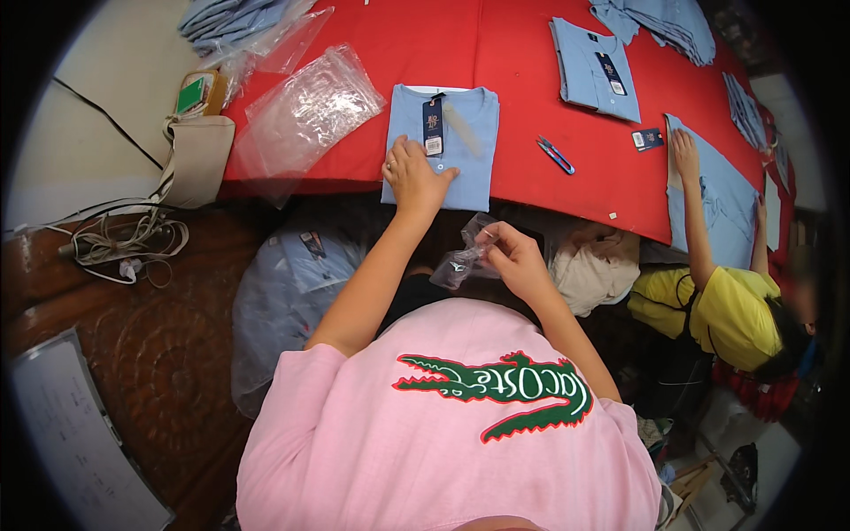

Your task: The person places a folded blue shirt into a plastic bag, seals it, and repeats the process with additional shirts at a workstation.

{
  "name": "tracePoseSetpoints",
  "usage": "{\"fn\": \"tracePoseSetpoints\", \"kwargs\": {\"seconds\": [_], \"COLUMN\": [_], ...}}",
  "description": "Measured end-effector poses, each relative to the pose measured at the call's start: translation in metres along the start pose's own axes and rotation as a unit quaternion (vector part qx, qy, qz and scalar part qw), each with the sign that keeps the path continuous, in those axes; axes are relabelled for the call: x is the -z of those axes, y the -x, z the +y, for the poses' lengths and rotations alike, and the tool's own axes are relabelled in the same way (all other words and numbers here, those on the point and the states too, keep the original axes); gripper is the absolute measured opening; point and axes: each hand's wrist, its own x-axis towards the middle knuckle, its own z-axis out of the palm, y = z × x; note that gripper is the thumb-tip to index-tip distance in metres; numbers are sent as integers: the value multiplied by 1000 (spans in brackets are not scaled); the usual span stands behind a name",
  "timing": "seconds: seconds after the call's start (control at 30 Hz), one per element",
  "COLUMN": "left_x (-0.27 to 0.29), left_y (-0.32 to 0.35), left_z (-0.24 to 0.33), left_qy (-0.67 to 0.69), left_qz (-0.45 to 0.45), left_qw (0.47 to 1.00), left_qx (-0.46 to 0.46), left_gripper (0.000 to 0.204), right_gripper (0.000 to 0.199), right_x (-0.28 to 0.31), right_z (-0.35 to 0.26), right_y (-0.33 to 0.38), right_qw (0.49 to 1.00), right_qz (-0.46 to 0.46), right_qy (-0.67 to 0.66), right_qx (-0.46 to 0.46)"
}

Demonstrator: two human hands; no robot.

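A light blue folded shirt (478, 168) lies at the front edge of the red-covered table, with a dark navy hang tag (432, 122) on its front. A pale translucent strip (462, 129) rests beside the tag. My left hand (414, 175) presses on the lower left of the shirt, fingers stretched and apart. Off the table edge, my right hand (521, 257) pinches a crumpled piece of clear plastic (462, 255) between thumb and fingers. Whether that plastic is a whole bag, I cannot tell.
Clear plastic bags (310, 115) are piled left of the shirt. Blue thread snips (556, 156) and another folded shirt (595, 71) lie to the right. A co-worker in yellow (739, 319) handles a blue garment (708, 212). Bagged shirts (297, 283) sit below the table; cables (133, 239) hang left.
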Motion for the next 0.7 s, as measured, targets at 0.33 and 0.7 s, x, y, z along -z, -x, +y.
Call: {"fn": "tracePoseSetpoints", "kwargs": {"seconds": [0.33, 0.7], "left_x": [-44, -18], "left_y": [-40, -63], "left_z": [-15, -7], "left_qy": [61, 143], "left_qz": [44, 36], "left_qw": [997, 988], "left_qx": [-13, 50], "left_gripper": [74, 65], "right_gripper": [22, 26], "right_x": [27, 44], "right_z": [-12, 27], "right_y": [-30, -204], "right_qw": [995, 968], "right_qz": [68, 230], "right_qy": [77, 91], "right_qx": [7, -31]}}
